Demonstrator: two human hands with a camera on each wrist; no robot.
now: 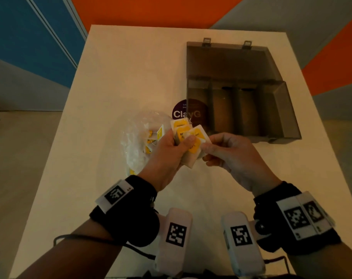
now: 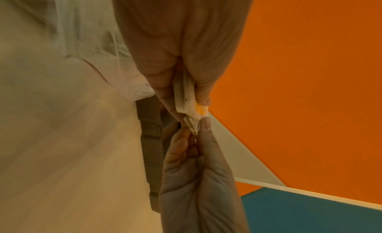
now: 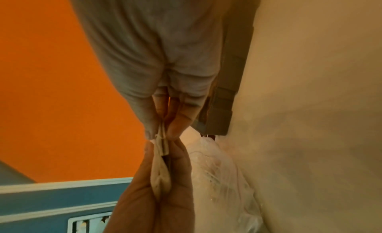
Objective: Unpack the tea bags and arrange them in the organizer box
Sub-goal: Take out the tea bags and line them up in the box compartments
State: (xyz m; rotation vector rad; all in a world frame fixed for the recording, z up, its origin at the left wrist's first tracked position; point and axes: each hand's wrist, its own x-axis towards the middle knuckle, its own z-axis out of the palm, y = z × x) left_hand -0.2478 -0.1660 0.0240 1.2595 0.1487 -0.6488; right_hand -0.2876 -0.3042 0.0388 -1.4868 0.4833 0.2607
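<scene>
My left hand (image 1: 178, 143) grips a small stack of tea bags (image 1: 195, 147) with yellow and white tags, held above the table in front of me. My right hand (image 1: 208, 151) pinches the right edge of that stack between thumb and fingers. In the left wrist view the tea bags (image 2: 186, 97) sit squeezed between the left fingers, with the right hand (image 2: 196, 135) meeting them from below. The right wrist view shows the same pinch (image 3: 163, 130). The grey translucent organizer box (image 1: 289, 115) stands open at the right, its divided compartments looking empty.
A crumpled clear plastic bag (image 1: 139, 141) holding more yellow-tagged tea bags lies on the white table (image 1: 130, 77) left of my hands. A round purple sticker (image 1: 180, 113) sits partly behind the box's left wall. The box lid (image 1: 227, 61) lies folded back.
</scene>
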